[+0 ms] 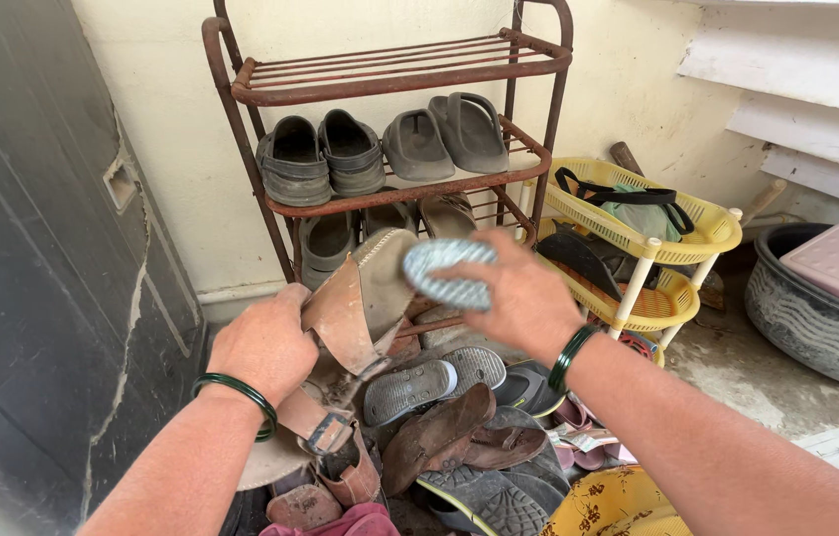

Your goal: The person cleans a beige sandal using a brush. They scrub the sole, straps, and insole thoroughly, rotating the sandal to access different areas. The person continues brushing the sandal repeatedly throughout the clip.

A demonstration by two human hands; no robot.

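Observation:
My left hand (265, 345) grips a worn brown leather sandal (360, 303) by its strap, sole turned up and toward the rack. In my right hand (518, 298) is a grey slipper (444, 270) with a ribbed sole, held just right of the sandal's toe, in front of the rack's lower shelves. Both wrists carry green bangles. Below my hands lies a heap of mixed footwear (439, 437) on the floor, brown, grey and pink.
A rusty metal shoe rack (538, 159) stands against the cream wall, with grey clogs and slides (380, 149) on its middle shelf. A yellow plastic tiered basket rack (712, 233) stands to the right, then a dark tub (806, 318). A dark door (32, 248) fills the left.

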